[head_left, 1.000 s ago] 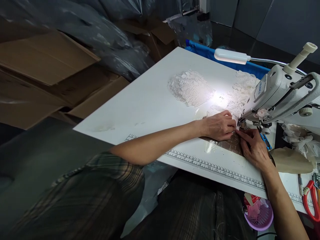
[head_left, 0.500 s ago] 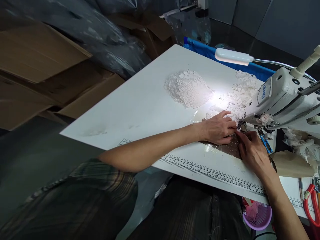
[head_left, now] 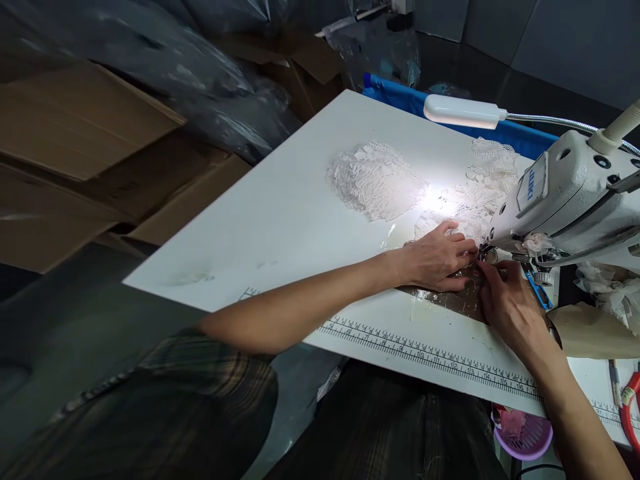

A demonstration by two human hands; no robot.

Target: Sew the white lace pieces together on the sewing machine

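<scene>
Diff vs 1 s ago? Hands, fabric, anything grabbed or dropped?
No real change. The left hand and right hand stay close together under the head of the machine, resting on the fabric. Nothing was taken up or let go. Only the view drifted a little. The lace pile, lamp and table are as before.

Sewing machine [head_left: 565,193]: blue "JUKI" on head plate. Ruler scale [head_left: 430,357] printed on surface [head_left: 300,200] edge, below machine: numbers readable up to 16.
</scene>
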